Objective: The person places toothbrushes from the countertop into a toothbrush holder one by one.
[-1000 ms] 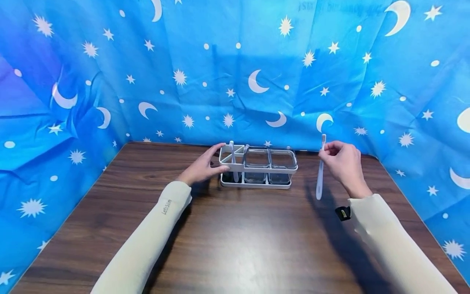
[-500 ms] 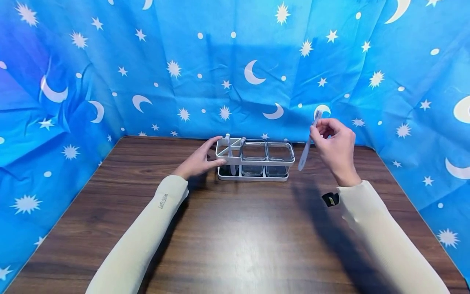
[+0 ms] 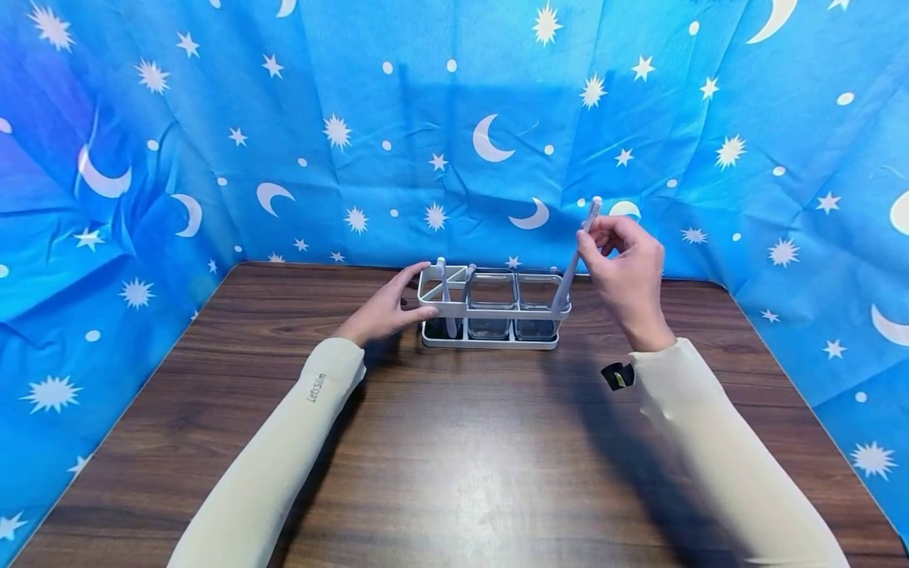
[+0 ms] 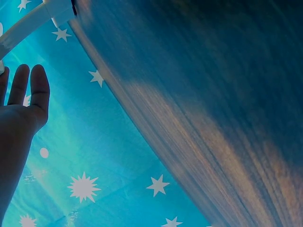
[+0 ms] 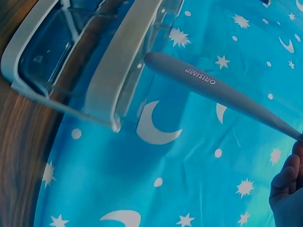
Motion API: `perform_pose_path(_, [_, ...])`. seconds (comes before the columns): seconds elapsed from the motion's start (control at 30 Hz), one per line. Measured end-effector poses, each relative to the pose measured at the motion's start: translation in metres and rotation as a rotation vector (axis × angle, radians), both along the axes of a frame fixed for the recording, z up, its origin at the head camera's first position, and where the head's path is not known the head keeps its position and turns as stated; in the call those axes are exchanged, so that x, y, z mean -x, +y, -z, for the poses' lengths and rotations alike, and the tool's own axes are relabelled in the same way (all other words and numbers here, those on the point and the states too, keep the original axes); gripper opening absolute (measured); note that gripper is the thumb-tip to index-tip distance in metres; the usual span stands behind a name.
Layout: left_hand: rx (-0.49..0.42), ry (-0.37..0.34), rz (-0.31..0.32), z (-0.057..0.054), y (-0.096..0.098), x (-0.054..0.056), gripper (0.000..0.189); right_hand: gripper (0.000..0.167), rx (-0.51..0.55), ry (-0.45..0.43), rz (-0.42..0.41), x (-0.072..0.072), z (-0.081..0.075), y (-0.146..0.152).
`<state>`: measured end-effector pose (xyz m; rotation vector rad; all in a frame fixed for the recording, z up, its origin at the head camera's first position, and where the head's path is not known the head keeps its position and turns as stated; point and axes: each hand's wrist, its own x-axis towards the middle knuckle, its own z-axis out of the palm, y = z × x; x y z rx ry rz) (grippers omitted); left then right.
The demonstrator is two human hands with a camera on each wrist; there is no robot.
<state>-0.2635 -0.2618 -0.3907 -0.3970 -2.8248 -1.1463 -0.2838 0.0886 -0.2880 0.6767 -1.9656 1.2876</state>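
Observation:
A toothbrush holder (image 3: pixel 490 344) with a pale frame stands on the table, two clear cups (image 3: pixel 491 292) filling its middle and right. Its left section has dividers, and one toothbrush (image 3: pixel 447 296) leans upright in it. My left hand (image 3: pixel 383 312) holds the holder's left end, thumb at the front and index finger at the back rim. Up at the right, my right hand (image 3: pixel 628 264) pinches a second grey toothbrush (image 3: pixel 568 276) near its head. That handle slants down, its lettered end close to the holder's right rim (image 5: pixel 118 61); whether it touches, I cannot tell.
The dark wood table (image 3: pixel 469 457) runs up to a blue cloth (image 3: pixel 341 189) with moons and stars, hung behind and at both sides. A black band (image 3: pixel 618 376) shows at the right wrist.
My right hand has carried its toothbrush up and leftward, from beside the holder to its right end. The left hand stays at the holder. The head view has tilted slightly.

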Motion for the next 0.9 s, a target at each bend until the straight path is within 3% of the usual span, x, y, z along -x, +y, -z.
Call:
perform_pose_path(0.6, [-0.003, -0.012, -0.008, -0.003, 0.002, -0.002, 0.085, 0.015, 0.063, 0.051, -0.178, -0.012, -0.008, -0.038])
perform_pose_path(0.77, [-0.005, -0.012, -0.010, -0.001, 0.001, -0.002, 0.085, 0.012, 0.045, 0.050, -0.188, -0.031, -0.018, -0.050])
perform_pose_path(0.9, [-0.009, -0.014, -0.009, -0.001, 0.001, -0.002, 0.084, 0.012, 0.045, 0.065, -0.219, -0.025, -0.012, -0.055])
